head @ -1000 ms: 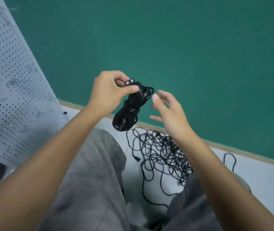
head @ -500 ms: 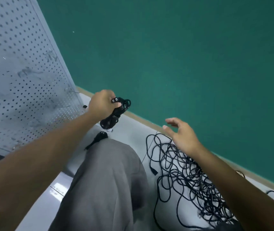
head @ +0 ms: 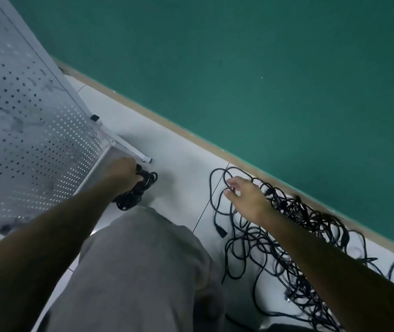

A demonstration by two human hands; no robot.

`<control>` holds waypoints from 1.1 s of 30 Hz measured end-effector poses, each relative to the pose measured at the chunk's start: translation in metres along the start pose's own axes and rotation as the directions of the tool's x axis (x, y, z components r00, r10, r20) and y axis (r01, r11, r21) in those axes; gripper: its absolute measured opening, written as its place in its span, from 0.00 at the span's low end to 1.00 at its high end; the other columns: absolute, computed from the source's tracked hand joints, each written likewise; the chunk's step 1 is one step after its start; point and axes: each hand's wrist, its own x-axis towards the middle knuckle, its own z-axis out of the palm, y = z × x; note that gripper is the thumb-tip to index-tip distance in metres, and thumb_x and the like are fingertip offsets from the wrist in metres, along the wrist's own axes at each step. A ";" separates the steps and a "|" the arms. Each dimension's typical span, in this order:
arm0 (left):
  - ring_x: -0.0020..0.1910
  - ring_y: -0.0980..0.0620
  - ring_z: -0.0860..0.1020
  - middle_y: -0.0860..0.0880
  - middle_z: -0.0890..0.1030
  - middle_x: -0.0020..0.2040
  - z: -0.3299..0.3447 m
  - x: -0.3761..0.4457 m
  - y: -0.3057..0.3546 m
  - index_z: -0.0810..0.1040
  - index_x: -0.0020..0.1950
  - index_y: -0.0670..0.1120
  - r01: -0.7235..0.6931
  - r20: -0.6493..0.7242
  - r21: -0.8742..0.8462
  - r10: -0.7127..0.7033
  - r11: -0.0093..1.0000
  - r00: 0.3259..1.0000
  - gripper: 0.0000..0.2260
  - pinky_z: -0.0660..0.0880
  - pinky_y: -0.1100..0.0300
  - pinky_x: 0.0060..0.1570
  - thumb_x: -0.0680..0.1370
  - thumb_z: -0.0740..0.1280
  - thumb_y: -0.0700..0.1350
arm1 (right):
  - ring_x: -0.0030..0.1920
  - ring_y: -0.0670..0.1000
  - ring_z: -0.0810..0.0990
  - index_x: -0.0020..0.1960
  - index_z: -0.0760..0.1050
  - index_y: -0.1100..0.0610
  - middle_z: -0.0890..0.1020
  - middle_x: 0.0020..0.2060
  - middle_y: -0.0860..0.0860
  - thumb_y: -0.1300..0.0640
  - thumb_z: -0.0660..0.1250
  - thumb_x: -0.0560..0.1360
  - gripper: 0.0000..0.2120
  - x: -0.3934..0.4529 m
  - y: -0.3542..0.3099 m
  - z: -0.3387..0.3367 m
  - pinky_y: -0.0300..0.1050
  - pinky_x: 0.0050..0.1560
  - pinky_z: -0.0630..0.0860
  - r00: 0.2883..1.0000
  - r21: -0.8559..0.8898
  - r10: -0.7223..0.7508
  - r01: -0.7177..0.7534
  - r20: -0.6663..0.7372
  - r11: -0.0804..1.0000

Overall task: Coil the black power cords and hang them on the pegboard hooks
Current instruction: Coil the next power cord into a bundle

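My left hand (head: 122, 171) grips a coiled black power cord (head: 136, 190) low down, close to the white floor and just off the bottom corner of the grey pegboard (head: 30, 130). The bundle hangs below and to the right of my fist. My right hand (head: 245, 196) hovers with relaxed, spread fingers over the near end of a tangled pile of black cords (head: 287, 240) on the floor, holding nothing. A loose plug (head: 222, 231) lies at the pile's left edge. No hooks show on the pegboard.
The pegboard stands on a white metal foot (head: 133, 152) beside the green wall (head: 239, 68), which has a tan baseboard. My knee in grey trousers (head: 143, 267) fills the lower middle between both arms. White floor tiles (head: 179, 164) lie between coil and pile.
My left hand has carried the coiled cord down and leftward to the pegboard's base. My right hand let go of the coil and dropped toward the tangled pile. The view tilted down.
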 end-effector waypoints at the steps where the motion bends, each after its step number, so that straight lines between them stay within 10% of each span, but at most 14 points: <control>1: 0.39 0.51 0.76 0.50 0.75 0.36 0.007 0.006 0.003 0.79 0.49 0.43 0.004 0.029 -0.001 -0.004 1.000 1.000 0.12 0.68 0.58 0.40 0.80 0.69 0.52 | 0.66 0.50 0.76 0.70 0.75 0.54 0.79 0.65 0.50 0.52 0.67 0.82 0.18 0.003 0.006 0.002 0.42 0.66 0.70 1.000 0.005 0.018 -0.018 0.003 1.000; 6: 0.51 0.47 0.78 0.44 0.80 0.51 0.043 0.032 0.014 0.76 0.63 0.37 0.049 0.112 -0.010 -0.047 0.999 0.993 0.19 0.73 0.57 0.51 0.83 0.65 0.53 | 0.63 0.50 0.78 0.70 0.74 0.50 0.79 0.63 0.47 0.51 0.67 0.81 0.17 0.017 0.033 0.009 0.48 0.64 0.75 0.998 0.012 0.064 -0.064 -0.003 0.998; 12: 0.34 0.49 0.76 0.47 0.77 0.34 0.065 0.061 0.018 0.78 0.42 0.40 0.074 0.012 -0.148 -0.073 0.986 0.997 0.10 0.68 0.56 0.33 0.78 0.69 0.47 | 0.64 0.49 0.77 0.72 0.73 0.51 0.78 0.67 0.49 0.52 0.66 0.82 0.19 0.032 0.056 0.008 0.44 0.64 0.72 0.993 0.015 0.121 -0.121 0.008 0.993; 18: 0.41 0.40 0.81 0.42 0.82 0.39 0.073 0.077 0.022 0.79 0.41 0.40 0.125 -0.016 -0.315 -0.137 0.941 0.990 0.11 0.76 0.52 0.39 0.77 0.71 0.47 | 0.62 0.50 0.78 0.71 0.72 0.49 0.78 0.67 0.47 0.50 0.65 0.82 0.18 0.047 0.069 0.010 0.48 0.60 0.77 0.990 0.014 0.138 -0.138 0.007 0.990; 33: 0.49 0.51 0.80 0.51 0.84 0.54 0.126 0.079 0.113 0.81 0.57 0.49 -0.225 0.054 -0.471 0.282 0.853 0.958 0.10 0.77 0.56 0.55 0.77 0.74 0.48 | 0.70 0.55 0.72 0.75 0.69 0.49 0.71 0.73 0.51 0.49 0.66 0.81 0.23 0.104 0.123 0.034 0.52 0.70 0.71 0.980 -0.169 0.157 -0.135 0.120 0.976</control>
